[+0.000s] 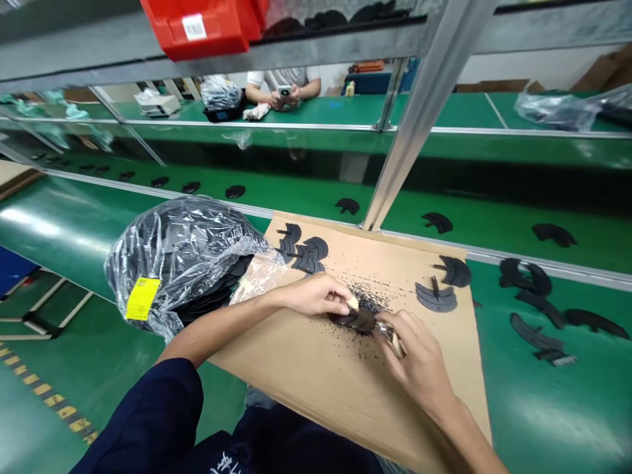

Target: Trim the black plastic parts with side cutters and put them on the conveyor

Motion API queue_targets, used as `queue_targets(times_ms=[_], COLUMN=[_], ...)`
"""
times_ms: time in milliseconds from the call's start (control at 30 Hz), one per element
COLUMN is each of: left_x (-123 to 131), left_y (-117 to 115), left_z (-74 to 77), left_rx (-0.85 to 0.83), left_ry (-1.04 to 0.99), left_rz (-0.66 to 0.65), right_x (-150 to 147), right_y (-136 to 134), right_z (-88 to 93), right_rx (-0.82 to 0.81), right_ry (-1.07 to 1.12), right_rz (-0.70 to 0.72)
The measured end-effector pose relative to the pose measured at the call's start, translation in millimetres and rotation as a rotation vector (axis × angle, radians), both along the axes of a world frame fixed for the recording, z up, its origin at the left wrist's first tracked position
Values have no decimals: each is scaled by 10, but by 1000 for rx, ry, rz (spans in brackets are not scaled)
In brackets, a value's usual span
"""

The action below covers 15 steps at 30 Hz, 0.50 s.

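Black part (354,320) sits between the left hand (320,294) and right hand (413,347).

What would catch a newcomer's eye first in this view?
Probably the black specks scattered over the cardboard, around the dark part between the left hand and the right hand. Next, the bulging clear bag of black parts with its yellow label, left of the hands. Then the red bin at the top, left of centre.

No legible lettering anywhere.
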<state>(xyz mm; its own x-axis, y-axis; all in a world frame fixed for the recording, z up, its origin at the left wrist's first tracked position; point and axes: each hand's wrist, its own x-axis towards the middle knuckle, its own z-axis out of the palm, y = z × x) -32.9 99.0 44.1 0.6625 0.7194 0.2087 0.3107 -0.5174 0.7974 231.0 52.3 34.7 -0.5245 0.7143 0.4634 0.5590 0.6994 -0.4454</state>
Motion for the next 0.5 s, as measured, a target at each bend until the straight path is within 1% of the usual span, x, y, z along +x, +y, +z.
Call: queue_targets(times_ms=[33, 100, 167, 200, 233, 300, 367, 433, 500], left_x=[-74, -267, -506, -631, -752, -966, -1125, -1223, -1249], left_y=[131, 461, 854, 1053, 1242, 1556, 1762, 1882, 1966], left_z=[73, 207, 298, 323, 334, 321, 280, 236, 210], left_rx=[39, 127, 241, 261, 261, 254, 232, 189, 124], left_ry=[44, 166, 436, 590, 648, 712, 763, 814, 864], left_rz=[30, 139, 334, 453, 526, 624, 712, 776, 801], right_x=[36, 136, 251, 304, 351, 424, 483, 541, 602], right_y=[11, 37, 68, 85, 102, 132, 159, 186, 212], right_z=[-14, -67, -153, -203, -250, -324, -360, -365, -362], right_rx=[-23, -55, -48, -33, -14, 21, 60, 105, 180], right_ry=[-18, -51, -76, -83, -83, -70, -58, -72, -97], right_rz=[-45, -129, -184, -197, -201, -193, -160, -134, -138])
